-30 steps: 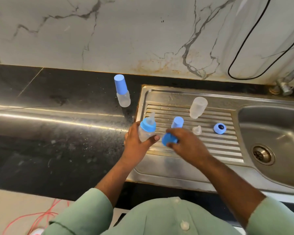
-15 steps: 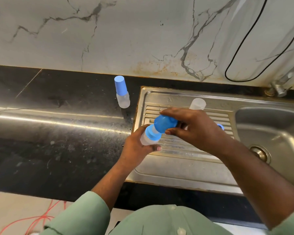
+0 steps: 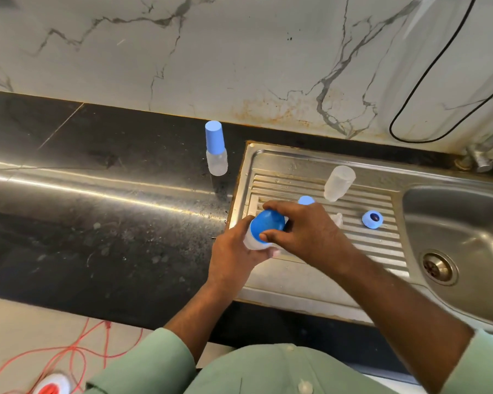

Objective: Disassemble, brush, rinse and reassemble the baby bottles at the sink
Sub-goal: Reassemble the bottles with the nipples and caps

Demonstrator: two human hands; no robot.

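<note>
Two hands meet over the left end of the steel drainboard (image 3: 353, 301). The left hand (image 3: 234, 257) wraps its fingers round the clear body of a bottle (image 3: 252, 242), holding it tilted just above the drainboard's left edge. The right hand (image 3: 305, 231) pinches a blue cap (image 3: 268, 224) between thumb and fingers, the cap sitting over the bottle's top; whether it is fully seated cannot be told.

Behind the right hand, a second blue cap (image 3: 306, 199) peeks out on the ribs, mostly hidden. A clear nipple (image 3: 338, 218) lies just right of the knuckles. Further back, an open bottle body (image 3: 338, 182) stands mouth down, leaning. A blue ring (image 3: 372, 219) lies flat on the ribs, well apart from the hands, toward the sink (image 3: 473, 223). The drain (image 3: 438, 267) shows in the basin, and a tap (image 3: 480, 157) sits at the wall's foot beyond it.

On the black bench (image 3: 97, 223), a capped bottle (image 3: 216, 149) stands upright just left of the drainboard's back corner.

A black cable (image 3: 427, 81) loops down the marble wall (image 3: 211, 52). Red wires (image 3: 77, 354) trail on the floor at lower left. Green sleeves (image 3: 154, 365) cover both forearms.
</note>
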